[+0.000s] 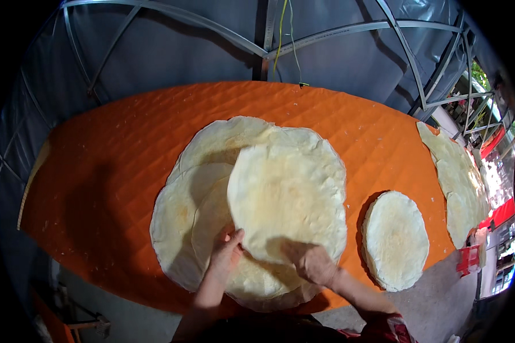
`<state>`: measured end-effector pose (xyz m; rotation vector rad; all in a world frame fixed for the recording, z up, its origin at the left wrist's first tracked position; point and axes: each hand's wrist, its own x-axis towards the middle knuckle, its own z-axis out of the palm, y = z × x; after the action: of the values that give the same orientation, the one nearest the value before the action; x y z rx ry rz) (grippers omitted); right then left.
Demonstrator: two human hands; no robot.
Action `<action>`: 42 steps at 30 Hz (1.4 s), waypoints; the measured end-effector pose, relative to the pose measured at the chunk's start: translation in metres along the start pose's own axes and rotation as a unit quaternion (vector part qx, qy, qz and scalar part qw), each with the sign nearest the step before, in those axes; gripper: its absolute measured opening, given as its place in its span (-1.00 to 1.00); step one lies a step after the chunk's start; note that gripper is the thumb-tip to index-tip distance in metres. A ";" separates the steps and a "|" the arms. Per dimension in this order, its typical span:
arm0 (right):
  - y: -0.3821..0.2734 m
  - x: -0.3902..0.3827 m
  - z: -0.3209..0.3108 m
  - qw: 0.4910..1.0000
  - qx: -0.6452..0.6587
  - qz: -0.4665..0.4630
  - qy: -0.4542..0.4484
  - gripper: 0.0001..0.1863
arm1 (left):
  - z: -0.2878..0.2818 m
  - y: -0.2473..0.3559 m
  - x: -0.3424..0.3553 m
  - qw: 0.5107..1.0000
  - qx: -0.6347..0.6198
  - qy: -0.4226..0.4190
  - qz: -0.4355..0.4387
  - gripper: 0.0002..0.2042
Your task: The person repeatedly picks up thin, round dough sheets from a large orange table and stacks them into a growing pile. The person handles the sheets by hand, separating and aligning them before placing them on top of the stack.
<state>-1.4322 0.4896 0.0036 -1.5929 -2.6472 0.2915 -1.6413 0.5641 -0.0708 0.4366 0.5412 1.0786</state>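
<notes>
From where I stand, I see a thin top sheet of pale cream colour, which looks like dough or flatbread. It lies over the right part of a wide layer of similar sheets, in the middle of the orange, quilted-looking counter. Its left edge makes a clean, smooth curve and casts a dark shadow on the layer below, so here it seems to stand a little away from it. The middle of the sheet has a soft yellowish-brown tint, and toward the right its surface becomes paler, with small bumps and wrinkles. The sheets underneath overlap one another, with uneven, slightly wavy borders and some toasted yellow patches.

The left hand pinches the lower left edge of the top sheet between its thumb and its fingers. The right hand is at the lower edge, with the fingers bent; it is blurred, and I cannot tell whether it grips the sheet or only touches it.

To the right, well apart from the hands, a thick oval-looking stack of whitish sheets lies near the counter's front edge.
</notes>
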 end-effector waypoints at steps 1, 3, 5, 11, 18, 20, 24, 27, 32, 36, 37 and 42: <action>0.004 -0.012 0.025 1.000 0.026 -0.012 0.000 -0.49 | -0.007 0.003 0.008 0.999 0.034 0.007 -0.004 -0.73; 0.009 -0.023 0.053 0.996 0.082 -0.042 0.002 -0.44 | -0.023 -0.004 0.013 0.999 0.031 0.004 -0.010 -0.71; 0.005 -0.020 0.031 0.983 0.183 0.008 -0.032 -0.21 | -0.027 -0.009 0.015 0.999 0.008 -0.020 -0.028 -0.71; 0.000 0.061 -0.005 0.873 0.455 0.096 0.143 -0.09 | 0.007 -0.006 0.031 0.992 0.098 -0.073 -0.023 -0.73; 0.004 0.077 0.037 0.790 0.586 0.150 0.104 -0.24 | 0.004 -0.003 0.036 0.979 0.201 -0.018 -0.037 -0.74; 0.008 0.081 0.053 0.754 0.631 0.148 0.106 -0.25 | 0.002 -0.002 0.034 0.979 0.194 -0.034 -0.042 -0.74; 0.008 0.079 0.067 0.647 0.743 0.133 0.104 -0.26 | -0.008 -0.003 0.036 0.975 0.207 -0.057 -0.063 -0.74; 0.003 0.077 0.073 0.648 0.739 0.145 0.119 -0.29 | -0.012 -0.006 0.036 0.970 0.229 -0.062 -0.047 -0.71; 0.004 0.073 0.074 0.654 0.733 0.131 0.133 -0.32 | -0.019 -0.001 0.037 0.973 0.188 -0.133 -0.036 -0.68; 0.003 0.073 0.066 0.680 0.706 0.141 0.143 -0.33 | 0.001 0.016 0.028 0.975 0.176 -0.104 -0.090 -0.70; 0.000 0.073 0.060 0.696 0.688 0.140 0.151 -0.34 | 0.002 0.019 0.029 0.972 0.192 -0.107 -0.086 -0.71; 0.003 0.077 0.055 0.726 0.655 0.121 0.170 -0.38 | -0.003 0.025 0.033 0.973 0.156 -0.150 -0.076 -0.71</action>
<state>-1.4730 0.5510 -0.0558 -1.1667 -1.2003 1.3192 -1.6487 0.6041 -0.0656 0.8066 0.4653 0.7631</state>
